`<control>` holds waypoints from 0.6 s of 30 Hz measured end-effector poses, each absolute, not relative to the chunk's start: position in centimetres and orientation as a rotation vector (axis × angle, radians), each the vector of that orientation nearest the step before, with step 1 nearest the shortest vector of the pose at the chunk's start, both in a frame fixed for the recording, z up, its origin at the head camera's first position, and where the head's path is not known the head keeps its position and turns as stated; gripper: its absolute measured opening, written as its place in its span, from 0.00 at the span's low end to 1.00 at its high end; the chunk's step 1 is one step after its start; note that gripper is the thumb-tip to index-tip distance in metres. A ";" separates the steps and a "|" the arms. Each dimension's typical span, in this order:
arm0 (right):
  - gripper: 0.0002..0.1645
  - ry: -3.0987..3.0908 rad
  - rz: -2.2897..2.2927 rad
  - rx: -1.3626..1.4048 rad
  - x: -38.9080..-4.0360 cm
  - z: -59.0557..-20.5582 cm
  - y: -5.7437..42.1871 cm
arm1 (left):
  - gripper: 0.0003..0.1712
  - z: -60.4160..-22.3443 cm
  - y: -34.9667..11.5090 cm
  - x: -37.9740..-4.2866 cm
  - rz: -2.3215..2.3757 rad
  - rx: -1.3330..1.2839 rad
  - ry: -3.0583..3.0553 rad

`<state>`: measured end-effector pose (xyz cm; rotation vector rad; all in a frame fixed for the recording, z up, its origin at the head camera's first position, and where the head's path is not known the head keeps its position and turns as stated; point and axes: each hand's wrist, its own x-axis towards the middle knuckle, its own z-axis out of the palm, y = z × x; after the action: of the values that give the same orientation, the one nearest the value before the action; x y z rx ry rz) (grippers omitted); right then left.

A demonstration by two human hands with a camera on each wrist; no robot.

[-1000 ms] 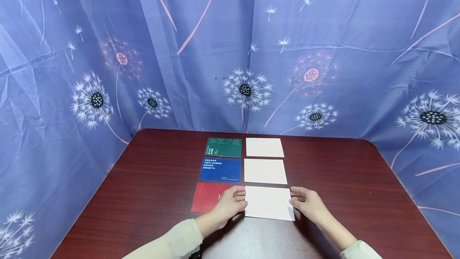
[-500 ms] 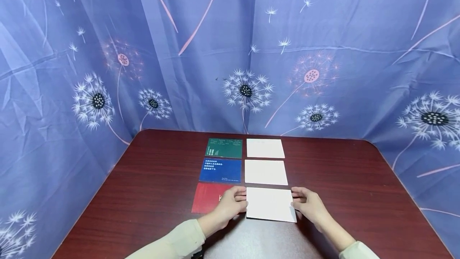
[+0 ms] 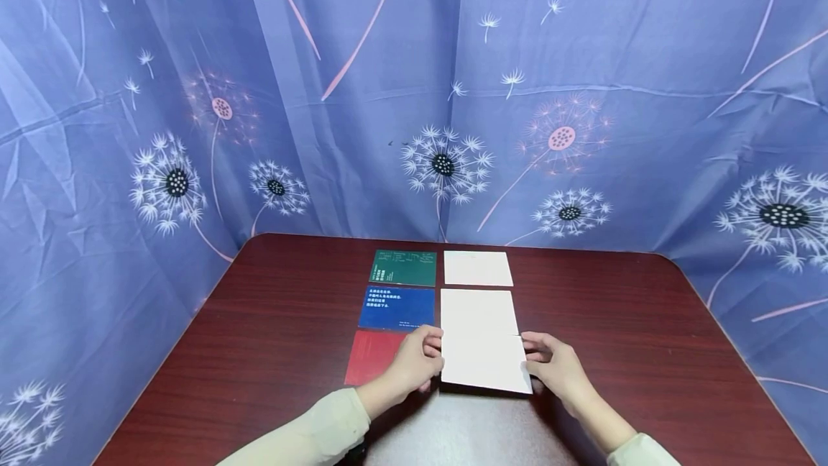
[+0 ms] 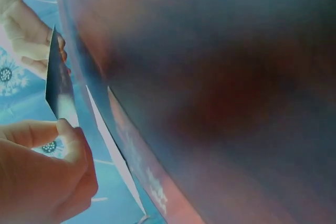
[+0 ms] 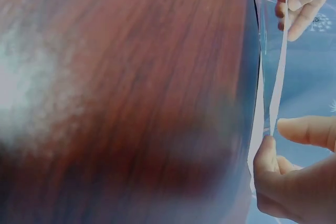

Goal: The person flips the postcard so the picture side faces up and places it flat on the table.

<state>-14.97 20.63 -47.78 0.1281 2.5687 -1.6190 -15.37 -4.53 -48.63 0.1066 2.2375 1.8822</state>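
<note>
My left hand (image 3: pixel 409 364) pinches the left edge of the nearest white card (image 3: pixel 485 364), and my right hand (image 3: pixel 558 365) pinches its right edge. Both wrist views show this card (image 4: pixel 59 85) raised off the table and held between the two hands, its underside dark in the left wrist view. In the head view it overlaps the near edge of the middle white card (image 3: pixel 479 310). Beneath and beside my left hand lies a red card (image 3: pixel 375 357), its right part hidden by the hand.
A blue card (image 3: pixel 397 306) and a green card (image 3: pixel 404 267) lie in the left column behind the red one. At the back right is another white card (image 3: pixel 478 268). A dandelion-patterned curtain (image 3: pixel 362 178) hangs around the dark red wooden table (image 3: pixel 272 351).
The nearest white card has risen and shifted slightly away from me, closing the gap to the middle white card as seen from the head. Both hands moved with it, keeping their pinch.
</note>
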 end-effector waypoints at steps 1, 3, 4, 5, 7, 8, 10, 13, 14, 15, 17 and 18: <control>0.29 2.562 -1.624 0.140 -15.0 -47.7 20.7 | 0.29 -48.6 -4.5 -15.5 1.873 0.131 2.271; 0.28 2.549 -1.633 0.163 -15.1 -47.7 20.7 | 0.29 -48.6 -4.6 -15.7 1.863 0.170 2.327; 0.28 2.545 -1.636 0.172 -15.1 -47.6 20.7 | 0.29 -48.5 -4.6 -15.8 1.852 0.182 2.353; 0.27 2.540 -1.636 0.179 -15.1 -47.6 20.8 | 0.28 -48.5 -4.6 -15.9 1.841 0.194 2.381; 0.25 2.537 -1.642 0.191 -15.1 -47.5 20.8 | 0.25 -48.4 -4.6 -16.1 1.831 0.197 2.393; 0.24 2.537 -1.644 0.195 -15.1 -47.5 20.8 | 0.23 -48.4 -4.7 -16.1 1.833 0.191 2.387; 0.21 2.541 -1.653 0.200 -15.1 -47.4 20.9 | 0.19 -48.3 -4.7 -16.1 1.830 0.179 2.380; 0.19 2.518 -1.725 0.225 -15.1 -47.4 21.1 | 0.14 -48.0 -4.7 -16.1 1.855 0.168 2.359; 0.18 2.509 -1.760 0.232 -15.2 -47.4 21.1 | 0.12 -47.8 -4.7 -16.1 1.864 0.158 2.350; 0.18 2.497 -1.799 0.239 -15.2 -47.4 21.1 | 0.11 -47.7 -4.7 -16.1 1.876 0.149 2.339; 0.17 2.463 -1.880 0.260 -15.3 -47.4 21.1 | 0.09 -47.5 -4.6 -16.2 1.904 0.134 2.312; 0.17 2.452 -1.911 0.266 -15.3 -47.3 21.1 | 0.09 -47.5 -4.6 -16.2 1.920 0.128 2.301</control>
<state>-15.30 21.12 -47.35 0.2658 2.4519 -1.9109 -16.22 -4.60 -47.51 0.1280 2.3007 1.9198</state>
